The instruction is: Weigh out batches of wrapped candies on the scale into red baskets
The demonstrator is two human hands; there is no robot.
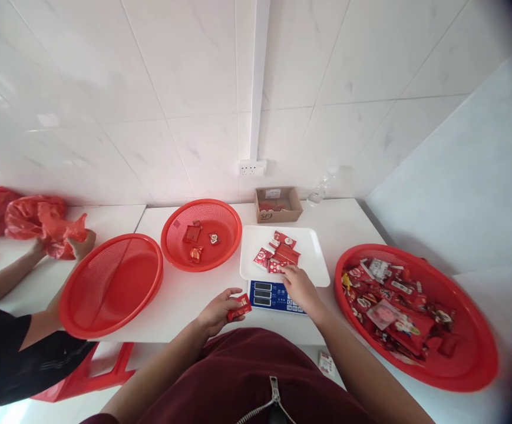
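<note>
My left hand [217, 311] is closed on a small red packet [240, 307] just left of the scale's display. My right hand [297, 285] reaches onto the white tray of the scale [315, 265], fingers touching a small pile of red packets [278, 253] that lies on it. The scale's blue panel [268, 294] faces me at the table's front edge.
A red basket [454, 365] full of mixed red packets sits at right. A red mesh basket [233, 229] holds three packets; another red basket [83, 318] is bare. A cardboard box [277, 203] and plastic bottle [319, 191] stand by the wall. Another person's hands [79, 244] handle red bags [39, 221] at left.
</note>
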